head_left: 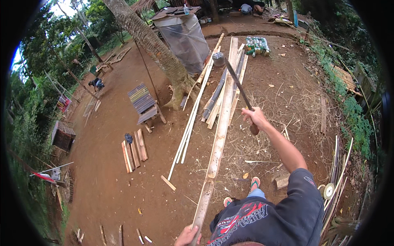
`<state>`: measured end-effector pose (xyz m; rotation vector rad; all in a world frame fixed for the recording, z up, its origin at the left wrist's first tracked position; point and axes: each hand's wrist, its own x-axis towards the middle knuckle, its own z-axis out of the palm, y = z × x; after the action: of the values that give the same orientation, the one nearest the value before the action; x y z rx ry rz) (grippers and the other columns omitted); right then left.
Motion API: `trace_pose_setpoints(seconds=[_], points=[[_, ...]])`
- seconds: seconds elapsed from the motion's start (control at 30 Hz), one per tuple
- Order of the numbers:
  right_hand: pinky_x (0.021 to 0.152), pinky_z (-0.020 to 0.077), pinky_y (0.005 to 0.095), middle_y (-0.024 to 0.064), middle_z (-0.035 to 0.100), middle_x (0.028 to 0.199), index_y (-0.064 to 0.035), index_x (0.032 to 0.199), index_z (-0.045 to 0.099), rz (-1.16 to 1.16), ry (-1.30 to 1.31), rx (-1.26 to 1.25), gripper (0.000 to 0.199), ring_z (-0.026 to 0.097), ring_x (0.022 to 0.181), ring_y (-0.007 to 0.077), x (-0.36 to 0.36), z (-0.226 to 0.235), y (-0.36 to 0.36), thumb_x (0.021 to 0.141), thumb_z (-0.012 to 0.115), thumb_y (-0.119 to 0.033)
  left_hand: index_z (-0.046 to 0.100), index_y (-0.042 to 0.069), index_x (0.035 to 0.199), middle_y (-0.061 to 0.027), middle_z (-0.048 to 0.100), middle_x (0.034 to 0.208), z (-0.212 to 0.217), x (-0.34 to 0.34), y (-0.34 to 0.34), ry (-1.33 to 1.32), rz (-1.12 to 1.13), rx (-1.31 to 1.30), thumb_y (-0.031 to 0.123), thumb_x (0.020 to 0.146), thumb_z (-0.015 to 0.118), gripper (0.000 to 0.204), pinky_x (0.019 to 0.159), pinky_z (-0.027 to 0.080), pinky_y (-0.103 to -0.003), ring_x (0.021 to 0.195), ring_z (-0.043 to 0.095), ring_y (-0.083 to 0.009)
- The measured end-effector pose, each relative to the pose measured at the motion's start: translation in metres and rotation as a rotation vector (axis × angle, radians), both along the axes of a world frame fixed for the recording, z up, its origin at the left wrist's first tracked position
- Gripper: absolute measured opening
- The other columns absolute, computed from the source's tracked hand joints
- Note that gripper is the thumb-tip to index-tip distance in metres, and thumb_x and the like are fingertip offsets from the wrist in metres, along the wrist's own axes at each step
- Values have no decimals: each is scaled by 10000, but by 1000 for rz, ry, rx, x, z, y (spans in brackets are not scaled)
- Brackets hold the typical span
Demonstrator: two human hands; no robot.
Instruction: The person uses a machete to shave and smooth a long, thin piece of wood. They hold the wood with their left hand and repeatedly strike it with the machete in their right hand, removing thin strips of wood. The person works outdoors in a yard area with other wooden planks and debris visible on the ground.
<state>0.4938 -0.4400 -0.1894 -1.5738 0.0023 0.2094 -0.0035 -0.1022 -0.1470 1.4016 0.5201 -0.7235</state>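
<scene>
Where bamboo pole (217, 139) lies, bare dirt yard (111, 172)

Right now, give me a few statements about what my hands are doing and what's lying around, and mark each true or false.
1. The right hand holds a long blade raised. True.
2. The left hand grips the near end of a long bamboo pole. True.
3. The left hand holds a hammer. False: it holds the pole.
4. The bamboo pole floats in water. False: it slants over bare dirt.
5. Short boards lie on the ground at left. True.
</scene>
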Motion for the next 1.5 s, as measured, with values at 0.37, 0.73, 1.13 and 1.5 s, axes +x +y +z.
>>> trace_pose_setpoints(seconds=[0.37, 0.73, 1.13, 1.5], points=[[384, 330, 263, 63, 643, 646, -7, 898, 614, -106, -256, 146, 287, 457, 419, 86, -90, 32, 58, 915, 663, -289, 546, 66, 879, -23, 569, 634, -22, 85, -15, -118, 91, 138, 421, 1031, 441, 400, 449, 504, -254, 502, 576, -106], [357, 408, 361, 27, 519, 479, -129, 602, 490, 235, -1180, -889, 213, 529, 370, 172, -149, 44, 21, 762, 611, -200, 538, 22, 723, -1, 461, 463, -22, 111, -42, -546, 192, 514, 398, 1022, 471, 485, 373, 415, -267, 391, 512, -89], [333, 351, 281, -12, 458, 446, -147, 623, 560, 374, -1035, -1027, 136, 420, 369, 98, -116, 46, 4, 756, 587, -163, 546, 14, 720, -16, 470, 454, -32, 80, -41, -451, 173, 503, 407, 1014, 485, 494, 369, 416, -281, 389, 533, -113], [368, 401, 309, -4, 485, 474, -123, 660, 588, 475, -1225, -939, 91, 425, 365, 130, -122, 28, 10, 731, 617, -173, 506, 53, 702, 8, 459, 481, -31, 65, -33, -335, 135, 487, 407, 1021, 465, 478, 367, 395, -273, 390, 507, -99]])
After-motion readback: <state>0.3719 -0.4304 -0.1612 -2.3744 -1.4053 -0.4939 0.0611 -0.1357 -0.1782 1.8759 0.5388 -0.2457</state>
